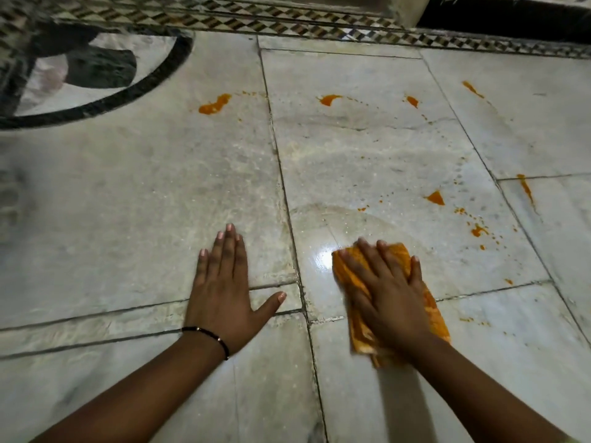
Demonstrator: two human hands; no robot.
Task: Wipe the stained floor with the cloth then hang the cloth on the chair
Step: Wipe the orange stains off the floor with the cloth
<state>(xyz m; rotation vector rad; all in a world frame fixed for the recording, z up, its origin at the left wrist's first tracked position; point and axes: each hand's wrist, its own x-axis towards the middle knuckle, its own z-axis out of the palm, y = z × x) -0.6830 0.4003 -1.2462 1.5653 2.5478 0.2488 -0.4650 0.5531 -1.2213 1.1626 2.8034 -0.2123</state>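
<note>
My right hand (pixel 388 294) presses flat on a folded orange cloth (pixel 358 330) lying on the pale marble floor (pixel 144 203). Left of it, my left hand (pixel 224 292) rests palm down on the floor with fingers spread, holding nothing; a thin black bracelet circles that wrist. Orange stains dot the floor: one far left (pixel 215 104), one in the far middle (pixel 329 99), a small one (pixel 412 101), a triangular blob (pixel 436 198) and splatter (pixel 478 231) to the right of the cloth. The tile ahead of the cloth looks wet and smeared. No chair is in view.
A patterned mosaic border (pixel 287 25) runs along the far edge of the floor. A black curved inlay (pixel 128 87) marks the far left. A dark opening (pixel 505 11) lies at the top right beside a pale block (pixel 406 8).
</note>
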